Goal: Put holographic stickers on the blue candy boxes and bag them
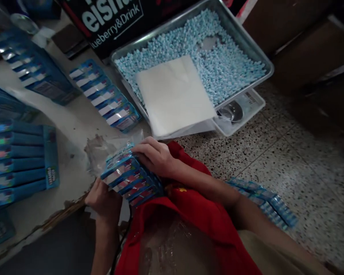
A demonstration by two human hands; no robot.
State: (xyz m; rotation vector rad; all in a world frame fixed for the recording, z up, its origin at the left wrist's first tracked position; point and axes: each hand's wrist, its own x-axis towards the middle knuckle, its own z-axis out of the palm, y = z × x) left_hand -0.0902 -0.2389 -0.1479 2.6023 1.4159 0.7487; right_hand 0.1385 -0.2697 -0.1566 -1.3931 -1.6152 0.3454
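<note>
Blue and glossy in the head view, the bundle of boxes (133, 176) sits between the two hands, close before the red cloth (209, 229) and just off the edge of the desk (74, 152), its row slanting from upper left down toward the lap. The right hand (156, 154) has it in a partly closed grip, fingers bent over its upper right side. The left hand (104, 196), nearer the desk, curls at its lower left side, but in this dimness I cannot tell whether that grip has hold.
</note>
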